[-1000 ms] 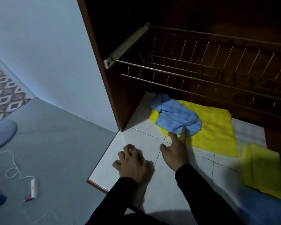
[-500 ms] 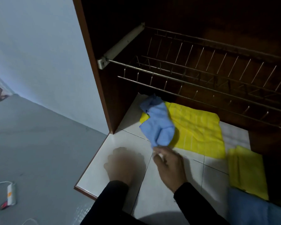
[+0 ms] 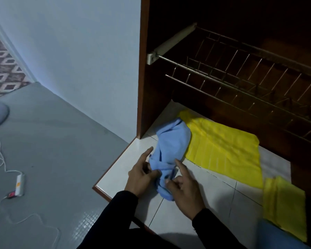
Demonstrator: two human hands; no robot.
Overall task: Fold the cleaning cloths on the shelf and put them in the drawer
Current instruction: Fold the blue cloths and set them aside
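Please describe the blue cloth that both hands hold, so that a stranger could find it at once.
Look at the white tiled shelf under the wire rack. Near its left front corner lies the crumpled blue cloth, between the left hand and right hand. The yellow cloth beside it lies flat.

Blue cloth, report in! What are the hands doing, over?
Left hand and right hand both pinching the crumpled blue cloth. Still unfolded, on the tiled shelf. Yellow cloth partly underneath, nothing blocking.

I see a crumpled light-blue cloth [image 3: 171, 141], a flat bright-yellow cloth [image 3: 223, 146], a white tiled shelf [image 3: 196, 203], a grey floor [image 3: 52, 141] and a brown-and-white diamond-patterned rug [image 3: 2, 69].
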